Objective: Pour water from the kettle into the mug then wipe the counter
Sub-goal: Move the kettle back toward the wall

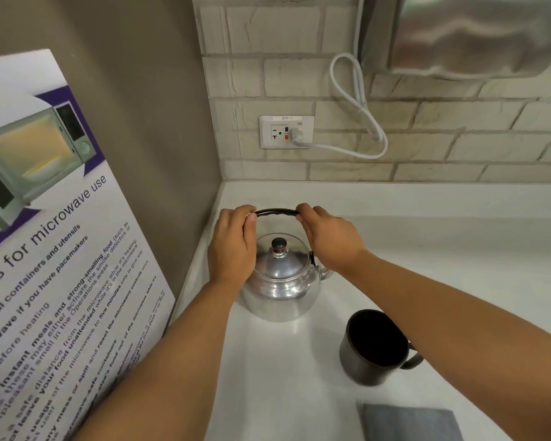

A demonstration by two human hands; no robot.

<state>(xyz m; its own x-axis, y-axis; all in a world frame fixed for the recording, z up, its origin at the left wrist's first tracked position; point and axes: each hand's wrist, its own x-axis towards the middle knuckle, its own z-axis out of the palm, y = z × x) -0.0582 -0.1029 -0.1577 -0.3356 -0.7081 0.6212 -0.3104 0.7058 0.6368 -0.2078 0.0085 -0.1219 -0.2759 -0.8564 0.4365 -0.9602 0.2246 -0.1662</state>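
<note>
A shiny metal kettle (279,281) with a black lid knob stands on the white counter (442,265) in the corner by the left wall. Its thin black handle (276,212) arches upright above the lid. My left hand (233,246) grips the handle's left end and my right hand (326,235) grips its right end. The spout points right, partly hidden under my right wrist. A dark mug (374,346) stands empty on the counter to the front right of the kettle, below my right forearm. A folded grey cloth (411,424) lies flat at the bottom edge.
A microwave-use poster (54,249) covers the left wall close to the kettle. On the tiled back wall a socket (286,132) holds a white cable (360,113). A steel appliance (465,33) hangs at the top right.
</note>
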